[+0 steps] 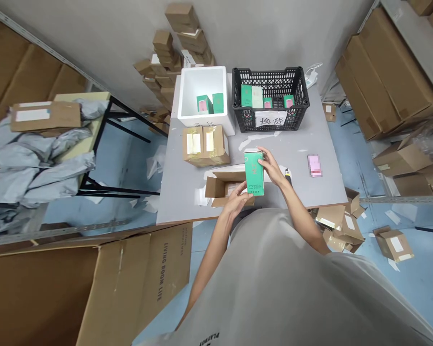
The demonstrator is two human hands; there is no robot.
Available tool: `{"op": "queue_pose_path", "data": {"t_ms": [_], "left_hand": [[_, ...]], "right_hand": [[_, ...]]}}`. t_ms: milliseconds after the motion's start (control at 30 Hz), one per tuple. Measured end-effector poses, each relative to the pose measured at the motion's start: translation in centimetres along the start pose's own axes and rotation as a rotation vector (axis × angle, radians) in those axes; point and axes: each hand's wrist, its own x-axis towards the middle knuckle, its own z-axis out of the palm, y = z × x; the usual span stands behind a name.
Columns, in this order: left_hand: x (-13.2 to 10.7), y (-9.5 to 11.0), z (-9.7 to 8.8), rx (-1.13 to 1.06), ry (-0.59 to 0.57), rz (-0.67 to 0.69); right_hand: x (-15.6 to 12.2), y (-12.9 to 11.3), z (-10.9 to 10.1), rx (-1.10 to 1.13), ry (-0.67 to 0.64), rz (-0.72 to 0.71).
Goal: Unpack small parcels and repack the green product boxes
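A green box point(254, 173) with small print is held upright between my two hands, above the front part of the table. My right hand point(270, 166) grips its upper right side, thumb on the front face. At its lower left corner, my left hand point(235, 199) is closed on the bottom edge. Beneath and left of it stands an opened cardboard box point(216, 187), partly covered by my left hand. Just right of my right wrist lies a dark and yellow tool, perhaps a cutter point(288, 177). Farther right is a pink slip point(314, 166), blurred out.
At the back of the table point(324, 139) stand a white foam box point(185, 96) and a black crate point(299, 117), both with green boxes inside. Two taped cartons point(205, 156) sit in front of the foam box. A large open carton point(140, 283) is at lower left.
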Motion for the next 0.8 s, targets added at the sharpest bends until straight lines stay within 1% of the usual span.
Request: {"op": "queue_pose_path", "data": {"t_ms": [133, 233, 300, 400, 433, 467, 500, 533, 600, 667, 733, 800], "left_hand": [[0.1, -0.2, 0.5, 0.034, 0.005, -0.003], [0.1, -0.2, 1.1, 0.081, 0.075, 0.034], [0.1, -0.1, 1.5, 0.158, 0.178, 0.081], [-0.1, 0.3, 2.2, 0.296, 0.370, 0.211], [-0.3, 0.4, 2.4, 0.315, 0.407, 0.254], [-0.4, 0.5, 2.6, 0.307, 0.415, 0.280], [-0.7, 0.6, 2.8, 0.271, 0.392, 0.282], [-0.9, 0.7, 2.9, 0.213, 0.343, 0.254], [-1.4, 0.9, 2.9, 0.070, 0.213, 0.129], [-1.8, 1.0, 2.7, -0.043, 0.116, -0.007], [-2.0, 1.0, 2.6, -0.092, 0.077, -0.076], [-2.2, 0.9, 2.6, -0.100, 0.067, -0.086]], "right_hand": [[-0.3, -0.1, -0.3, 0.033, 0.004, 0.055], [-0.2, 0.4, -0.1, -0.044, 0.013, 0.030], [-0.1, 1.0, 0.2, -0.151, 0.096, -0.015], [0.2, 2.0, 0.6, -0.294, 0.290, -0.075], [0.3, 2.2, 0.6, -0.320, 0.328, -0.091], [0.4, 2.4, 0.5, -0.332, 0.345, -0.105], [0.5, 2.4, 0.3, -0.331, 0.345, -0.116], [0.7, 2.4, 0.1, -0.315, 0.335, -0.120], [0.9, 2.2, -0.4, -0.256, 0.320, -0.105], [1.0, 2.1, -0.8, -0.203, 0.309, -0.076], [1.1, 2.0, -1.0, -0.192, 0.299, -0.048], [1.1, 2.0, -1.0, -0.205, 0.292, -0.032]]}}
